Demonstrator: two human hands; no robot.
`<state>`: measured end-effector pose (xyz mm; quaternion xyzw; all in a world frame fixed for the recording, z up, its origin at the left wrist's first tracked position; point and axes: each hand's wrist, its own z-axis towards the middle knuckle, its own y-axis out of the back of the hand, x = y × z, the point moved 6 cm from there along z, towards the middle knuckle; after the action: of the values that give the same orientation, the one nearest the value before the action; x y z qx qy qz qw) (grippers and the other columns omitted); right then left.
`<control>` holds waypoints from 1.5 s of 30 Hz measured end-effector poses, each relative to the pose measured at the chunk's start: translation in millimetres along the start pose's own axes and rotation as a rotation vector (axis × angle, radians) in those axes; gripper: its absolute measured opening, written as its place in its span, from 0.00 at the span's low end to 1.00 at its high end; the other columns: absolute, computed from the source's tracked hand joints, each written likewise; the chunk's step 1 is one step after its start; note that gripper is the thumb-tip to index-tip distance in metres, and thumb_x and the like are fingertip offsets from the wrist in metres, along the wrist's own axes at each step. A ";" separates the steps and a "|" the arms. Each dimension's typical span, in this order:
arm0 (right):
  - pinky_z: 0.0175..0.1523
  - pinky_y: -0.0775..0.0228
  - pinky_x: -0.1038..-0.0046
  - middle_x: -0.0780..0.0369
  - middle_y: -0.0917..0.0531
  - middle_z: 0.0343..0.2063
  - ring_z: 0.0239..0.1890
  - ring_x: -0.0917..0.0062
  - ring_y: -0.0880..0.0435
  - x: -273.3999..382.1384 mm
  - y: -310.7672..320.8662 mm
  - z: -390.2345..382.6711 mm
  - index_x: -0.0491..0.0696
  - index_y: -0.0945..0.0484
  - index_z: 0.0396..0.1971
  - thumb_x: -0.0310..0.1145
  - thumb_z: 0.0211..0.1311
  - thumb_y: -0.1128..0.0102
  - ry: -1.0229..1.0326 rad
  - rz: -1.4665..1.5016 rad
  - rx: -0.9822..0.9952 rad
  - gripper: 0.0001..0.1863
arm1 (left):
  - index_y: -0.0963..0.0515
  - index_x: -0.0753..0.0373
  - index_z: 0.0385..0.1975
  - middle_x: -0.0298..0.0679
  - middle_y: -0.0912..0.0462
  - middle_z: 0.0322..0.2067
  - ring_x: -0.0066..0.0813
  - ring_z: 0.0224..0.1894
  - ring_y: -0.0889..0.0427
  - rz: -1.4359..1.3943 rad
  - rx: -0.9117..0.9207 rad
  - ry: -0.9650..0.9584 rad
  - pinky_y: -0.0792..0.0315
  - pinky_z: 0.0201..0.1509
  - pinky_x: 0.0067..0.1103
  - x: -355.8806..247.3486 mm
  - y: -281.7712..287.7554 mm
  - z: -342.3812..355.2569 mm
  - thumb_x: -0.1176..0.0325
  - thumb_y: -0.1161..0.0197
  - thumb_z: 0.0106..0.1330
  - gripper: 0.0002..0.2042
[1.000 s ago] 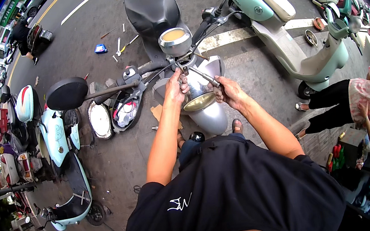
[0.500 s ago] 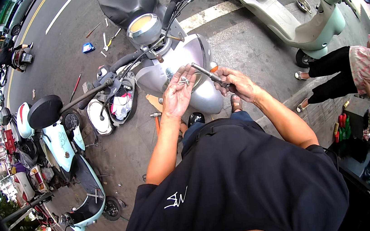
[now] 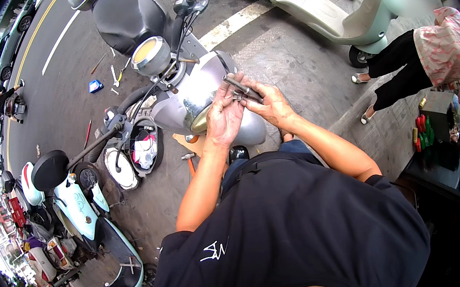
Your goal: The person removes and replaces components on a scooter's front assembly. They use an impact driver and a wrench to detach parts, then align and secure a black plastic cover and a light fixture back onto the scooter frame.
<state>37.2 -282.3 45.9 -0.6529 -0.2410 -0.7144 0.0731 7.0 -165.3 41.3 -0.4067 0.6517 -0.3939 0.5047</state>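
My left hand [image 3: 224, 122] is turned palm up, with a few small silvery metal parts [image 3: 237, 95], which look like screws, at its fingers. My right hand [image 3: 275, 108] closes round a dark rod-shaped metal tool [image 3: 244, 88]; its exact kind does not show. The tool's far end lies over my left fingertips, and the two hands meet. Just beyond them stands a silver scooter [image 3: 193, 94] with its front panel, round headlamp [image 3: 147, 51] and bare cables in view. Part of that panel is hidden behind my hands.
On the ground lie a wrench [image 3: 114, 74], a blue box [image 3: 95, 86] and a hammer [image 3: 189, 156]. An opened scooter storage bin [image 3: 149, 152] sits at the left, near a light-blue scooter [image 3: 78, 209]. A mint scooter [image 3: 335, 18] and a person in black trousers [image 3: 397, 70] stand at the right.
My right hand has moved left, bringing the tool onto my left fingers and over the small metal parts. The view has shifted, so the surroundings sit differently in the picture.
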 end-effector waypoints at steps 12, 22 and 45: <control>0.32 0.33 0.81 0.65 0.22 0.26 0.27 0.85 0.26 -2.3 -13.7 -1.3 0.41 0.26 0.44 0.32 0.56 0.35 -0.200 0.319 0.051 0.17 | 0.35 0.66 0.56 0.47 0.31 0.57 0.39 0.61 0.34 -0.026 -0.016 -0.016 0.39 0.65 0.33 -7.6 20.7 -3.8 0.62 0.57 0.71 0.19; 0.17 0.44 0.83 0.69 0.29 0.19 0.14 0.87 0.36 -17.1 -12.2 3.6 0.45 0.28 0.34 0.39 0.61 0.39 -0.456 0.838 -0.040 0.13 | 0.26 0.66 0.42 0.31 0.24 0.29 0.13 0.21 0.33 0.639 -0.157 -0.174 0.38 0.23 0.10 4.2 30.8 5.6 0.70 0.37 0.60 0.12; 0.30 0.35 0.77 0.66 0.27 0.18 0.23 0.83 0.29 0.2 8.9 1.9 0.41 0.22 0.38 0.40 0.63 0.45 -0.219 0.126 0.123 0.16 | 0.28 0.61 0.42 0.38 0.23 0.38 0.27 0.34 0.26 0.140 -0.111 -0.126 0.29 0.39 0.22 -23.4 40.0 17.5 0.68 0.44 0.66 0.07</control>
<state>42.6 -289.2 48.3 -0.7352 -0.2494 -0.6165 0.1312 22.6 -131.0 9.1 -0.4112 0.6663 -0.2947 0.5478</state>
